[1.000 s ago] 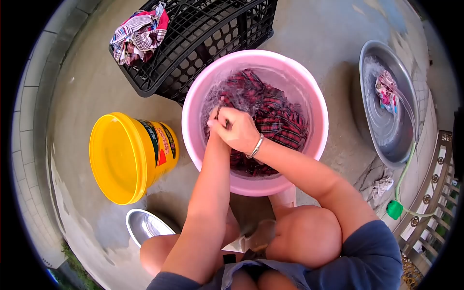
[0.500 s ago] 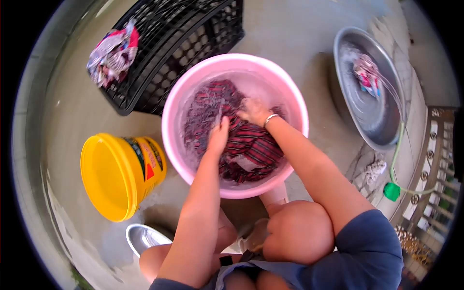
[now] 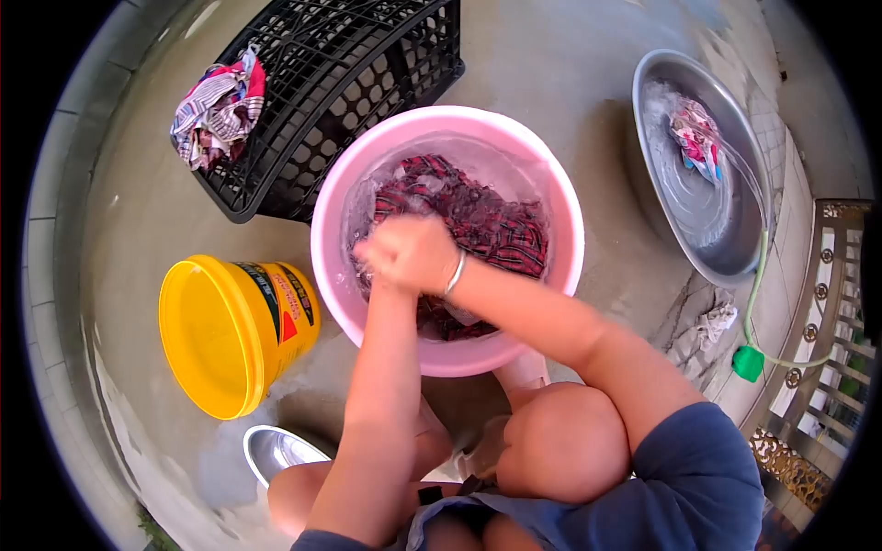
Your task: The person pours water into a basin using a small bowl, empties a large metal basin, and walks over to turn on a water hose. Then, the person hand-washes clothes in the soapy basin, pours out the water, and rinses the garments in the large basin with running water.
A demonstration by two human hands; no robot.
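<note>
The floor [image 3: 588,73] is bare grey concrete, looking wet in places. Right in the middle sits a pink tub [image 3: 571,207]. Up at the upper left of the frame there's a black crate [image 3: 354,96], close to the tub. At the left a yellow bucket [image 3: 207,335] lies tilted towards us, mouth showing, and below it, at the lower left, is a small metal bowl [image 3: 280,452]. Over at the upper right stands a big grey basin [image 3: 707,207], with a pale crumpled rag [image 3: 712,326] just below it.

R hand [image 3: 415,255] (blurry) hides pt of plaid cloth [image 3: 505,234]
</note>
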